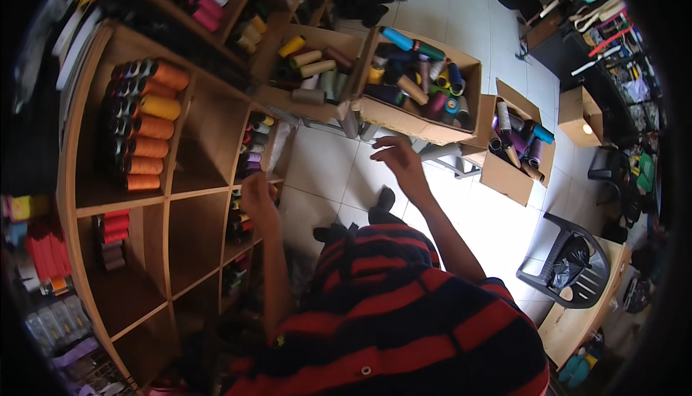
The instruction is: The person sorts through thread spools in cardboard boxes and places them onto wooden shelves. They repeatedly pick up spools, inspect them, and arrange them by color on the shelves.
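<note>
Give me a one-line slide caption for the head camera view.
Left hand beside wooden shelving with orange thread spools, right hand in front of an open cardboard box of mixed spools.

The strongest light I see lies below and to the right of my right hand (402, 161), where glare on the tiled floor (490, 234) burns nearly to white and swallows the tile lines. My right forearm (445, 230) stands out darkly against it. My left hand (259, 201) sits in dimmer light and looks slightly soft. Left of it, the wooden shelf (167, 198) has lit front edges but deeply shadowed compartments. Just beyond my right hand, the cardboard box (411, 122) is moderately lit and fairly clear. Far out on either side of my hands, straight edges bend, detail smears and everything darkens into a black rim.
</note>
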{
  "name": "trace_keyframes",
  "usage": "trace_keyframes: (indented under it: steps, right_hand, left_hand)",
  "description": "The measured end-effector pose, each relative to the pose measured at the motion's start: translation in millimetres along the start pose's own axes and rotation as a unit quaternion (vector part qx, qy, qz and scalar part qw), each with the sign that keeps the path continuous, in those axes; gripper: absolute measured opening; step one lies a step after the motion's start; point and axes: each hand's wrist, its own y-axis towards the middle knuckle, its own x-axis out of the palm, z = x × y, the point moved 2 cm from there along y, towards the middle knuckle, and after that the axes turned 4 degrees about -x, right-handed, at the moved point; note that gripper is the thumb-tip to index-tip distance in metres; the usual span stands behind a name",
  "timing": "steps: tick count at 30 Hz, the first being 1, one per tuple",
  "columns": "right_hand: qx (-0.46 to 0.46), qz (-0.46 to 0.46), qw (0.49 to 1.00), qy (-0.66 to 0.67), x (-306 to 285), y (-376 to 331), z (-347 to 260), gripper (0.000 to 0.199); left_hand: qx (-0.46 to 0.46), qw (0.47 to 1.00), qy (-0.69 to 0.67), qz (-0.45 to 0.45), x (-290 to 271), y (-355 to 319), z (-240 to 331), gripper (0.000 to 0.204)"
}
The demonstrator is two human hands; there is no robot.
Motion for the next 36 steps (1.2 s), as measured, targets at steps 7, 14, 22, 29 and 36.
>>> trace_keyframes:
  steps: [7, 14, 22, 29, 36]
  right_hand:
    - [-0.021, 0.117, 0.993, 0.006, -143, -22, 4, 0.025]
    - [-0.013, 0.264, 0.964, -0.016, -230, -71, -10, 0.03]
    - [0.055, 0.282, 0.955, -0.069, -254, -57, 25, 0.027]
    - [0.047, 0.158, 0.952, -0.258, -260, 76, 55, 0.027]
    - [-0.123, 0.038, 0.843, -0.523, -253, 245, 79, 0.047]
  left_hand:
    - [-0.032, 0.988, 0.002, -0.152, 148, -15, 9, 0.012]
    - [-0.083, 0.966, -0.015, -0.245, 255, -25, -11, 0.019]
    - [0.317, 0.823, 0.313, -0.353, 365, 9, -69, 0.038]
    - [0.256, 0.8, 0.341, -0.422, 439, 64, -138, 0.055]
    - [0.175, 0.798, 0.245, -0.522, 431, 43, -123, 0.024]
